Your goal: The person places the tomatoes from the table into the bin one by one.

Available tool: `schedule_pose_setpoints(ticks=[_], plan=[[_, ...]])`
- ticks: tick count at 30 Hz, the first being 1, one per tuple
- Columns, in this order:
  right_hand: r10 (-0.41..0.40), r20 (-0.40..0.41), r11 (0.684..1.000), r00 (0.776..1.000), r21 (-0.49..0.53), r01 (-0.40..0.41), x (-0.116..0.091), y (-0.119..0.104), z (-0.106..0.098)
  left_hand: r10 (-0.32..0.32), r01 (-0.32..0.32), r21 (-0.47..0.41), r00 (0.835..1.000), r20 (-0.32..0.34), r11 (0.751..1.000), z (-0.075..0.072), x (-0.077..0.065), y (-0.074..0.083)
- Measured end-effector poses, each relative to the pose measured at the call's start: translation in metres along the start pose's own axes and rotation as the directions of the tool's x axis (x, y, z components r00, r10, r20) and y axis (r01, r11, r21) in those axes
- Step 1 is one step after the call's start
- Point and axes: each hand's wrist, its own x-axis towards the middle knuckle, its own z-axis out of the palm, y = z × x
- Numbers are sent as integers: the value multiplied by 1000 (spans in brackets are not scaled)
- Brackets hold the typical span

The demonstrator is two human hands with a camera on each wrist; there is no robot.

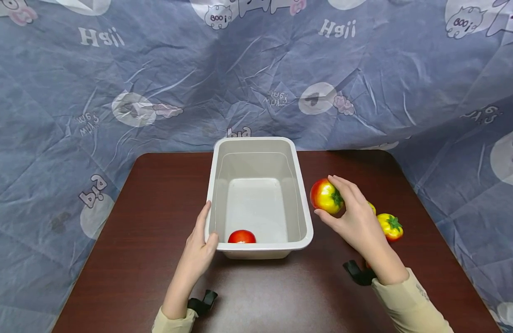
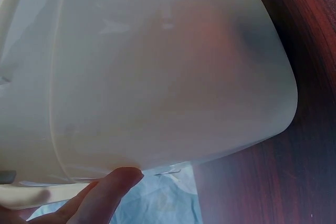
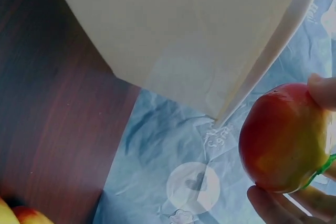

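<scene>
My right hand (image 1: 358,219) holds a red-and-yellow tomato (image 1: 324,196) between thumb and fingertips, just right of the bin. Its green leafy top faces my palm. In the right wrist view the tomato (image 3: 283,137) hangs beside the bin's rim, above the tabletop. My left hand (image 1: 198,247) grips the near left corner of the white plastic bin (image 1: 301,199), thumb over the rim and fingers along the outer wall. Inside the bin, at its near end, lies a red tomato (image 1: 242,237), partly hidden by the front rim. It shows as a blurred reddish patch through the wall in the left wrist view.
More red-and-yellow tomatoes (image 1: 390,226) lie on the dark wooden table (image 1: 156,222), partly behind my right hand and wrist. Black straps (image 1: 359,273) circle both wrists. A blue patterned cloth (image 1: 198,83) hangs behind the table and along its sides.
</scene>
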Motion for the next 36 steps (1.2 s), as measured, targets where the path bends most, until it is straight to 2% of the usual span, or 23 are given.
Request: schedule_pose_setpoints(ticks=[16, 25, 36], plan=[[-107, -16, 993, 994, 56, 108, 11, -25, 13, 8, -8, -6, 1000, 7, 1000, 0, 1, 1], [-115, 42, 992, 992, 62, 113, 12, -33, 22, 2, -2, -4, 1000, 8, 1000, 0, 0, 1], [-135, 46, 987, 990, 93, 130, 10, -38, 31, -3, 3, -8, 1000, 7, 1000, -1, -1, 1]])
